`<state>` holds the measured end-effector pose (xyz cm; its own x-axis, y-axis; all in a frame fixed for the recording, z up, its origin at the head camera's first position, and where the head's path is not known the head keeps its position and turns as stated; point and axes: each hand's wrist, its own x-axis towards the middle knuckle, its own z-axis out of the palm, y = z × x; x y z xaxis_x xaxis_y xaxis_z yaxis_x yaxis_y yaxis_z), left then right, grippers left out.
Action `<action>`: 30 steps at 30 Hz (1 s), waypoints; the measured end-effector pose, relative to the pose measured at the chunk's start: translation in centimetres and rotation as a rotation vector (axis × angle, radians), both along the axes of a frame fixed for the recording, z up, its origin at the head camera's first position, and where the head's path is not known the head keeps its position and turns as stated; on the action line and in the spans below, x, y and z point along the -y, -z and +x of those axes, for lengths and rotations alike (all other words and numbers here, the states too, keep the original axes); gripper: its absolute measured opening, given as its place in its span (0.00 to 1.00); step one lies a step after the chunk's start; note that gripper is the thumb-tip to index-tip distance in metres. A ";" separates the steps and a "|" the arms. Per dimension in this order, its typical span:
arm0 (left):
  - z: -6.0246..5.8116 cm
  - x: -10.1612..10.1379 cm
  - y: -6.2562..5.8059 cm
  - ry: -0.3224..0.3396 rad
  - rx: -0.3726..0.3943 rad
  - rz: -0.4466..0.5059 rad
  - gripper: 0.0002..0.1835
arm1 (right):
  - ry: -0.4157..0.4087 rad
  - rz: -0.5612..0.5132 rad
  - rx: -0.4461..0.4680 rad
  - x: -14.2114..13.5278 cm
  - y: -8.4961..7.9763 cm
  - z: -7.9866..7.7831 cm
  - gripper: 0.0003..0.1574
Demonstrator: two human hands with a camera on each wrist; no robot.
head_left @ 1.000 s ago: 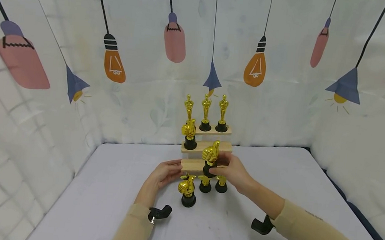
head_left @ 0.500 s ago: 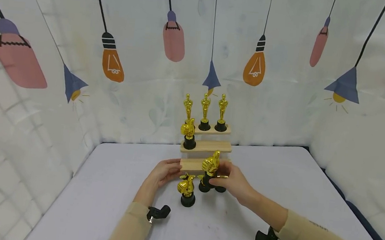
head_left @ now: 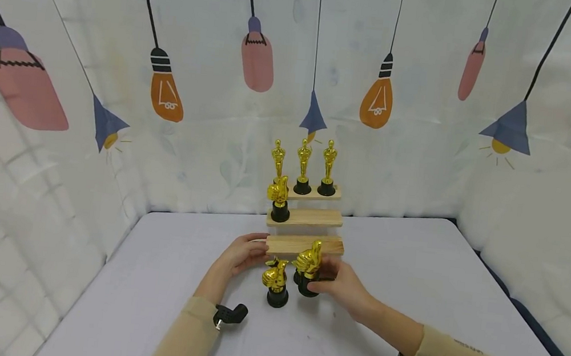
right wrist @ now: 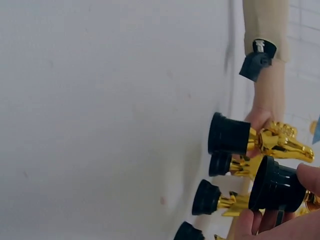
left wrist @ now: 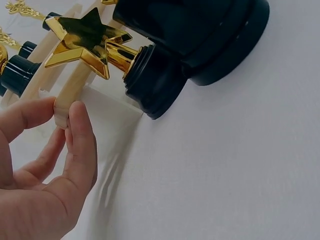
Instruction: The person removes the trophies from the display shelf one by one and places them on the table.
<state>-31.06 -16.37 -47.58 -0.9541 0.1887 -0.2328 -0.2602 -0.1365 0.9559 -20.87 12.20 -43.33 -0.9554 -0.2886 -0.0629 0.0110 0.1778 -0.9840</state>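
A gold thumbs-up trophy [head_left: 310, 260] is held by its black base [right wrist: 277, 185] in my right hand [head_left: 344, 284], low in front of the shelf's bottom step. My left hand [head_left: 239, 256] pinches the left end of that wooden bottom step [left wrist: 75, 82] between thumb and fingers. Another thumbs-up trophy [head_left: 275, 280] stands on the table just right of my left hand. Behind it, gold star trophies [left wrist: 87, 45] with black bases stand before the shelf, mostly hidden in the head view; the right wrist view shows a star trophy's base [right wrist: 206, 197] beside the held one.
On the middle step [head_left: 312, 218] a thumbs-up trophy [head_left: 279, 197] stands at the left end. Three gold figure trophies, one of them [head_left: 304, 165] in the middle, line the top step. A white-covered table [head_left: 386, 256] meets a lamp-patterned cloth [head_left: 205, 153] behind.
My right hand has lowered the thumbs-up trophy from in front of the bottom step towards the table, uncovering the step's right part. My left hand stays on the step's end.
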 end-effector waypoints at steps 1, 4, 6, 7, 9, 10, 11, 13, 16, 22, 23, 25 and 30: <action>0.0 0.0 0.0 0.008 -0.008 -0.001 0.30 | 0.005 0.004 0.006 0.0 0.2 0.1 0.35; -0.1 0.1 0.1 0.031 -0.022 0.000 0.29 | 0.024 0.020 0.015 0.2 0.6 0.3 0.34; -0.2 0.1 0.2 0.042 -0.031 -0.005 0.29 | 0.030 0.035 0.007 0.3 1.0 0.4 0.33; -0.2 0.1 0.3 0.045 -0.033 -0.009 0.30 | 0.031 0.042 0.004 0.3 1.1 0.5 0.33; -0.2 0.1 0.3 0.051 -0.039 -0.018 0.30 | 0.033 0.050 -0.003 0.5 1.4 0.6 0.33; -0.2 0.1 0.3 0.052 -0.042 -0.023 0.30 | 0.032 0.053 -0.005 0.5 1.6 0.7 0.33; -0.2 0.1 0.3 0.052 -0.042 -0.025 0.31 | 0.032 0.053 -0.005 0.6 1.7 0.7 0.33; -0.3 0.0 0.2 0.049 -0.044 -0.031 0.31 | 0.030 0.045 -0.004 0.7 2.0 0.7 0.35; -0.3 0.0 0.2 0.042 -0.041 -0.033 0.31 | 0.029 0.031 0.007 0.8 2.4 0.7 0.36; -0.2 0.0 0.1 0.034 -0.033 -0.032 0.31 | 0.032 0.030 0.041 1.0 3.0 0.7 0.34; -0.2 0.0 0.1 0.033 -0.034 -0.033 0.31 | 0.028 0.031 0.040 1.0 3.1 0.6 0.34; -0.2 0.0 0.0 0.029 -0.027 -0.030 0.31 | 0.027 0.030 0.037 1.1 3.4 0.5 0.34; -0.1 0.0 -0.1 0.029 -0.027 -0.029 0.30 | 0.034 0.051 0.018 1.4 4.0 0.2 0.36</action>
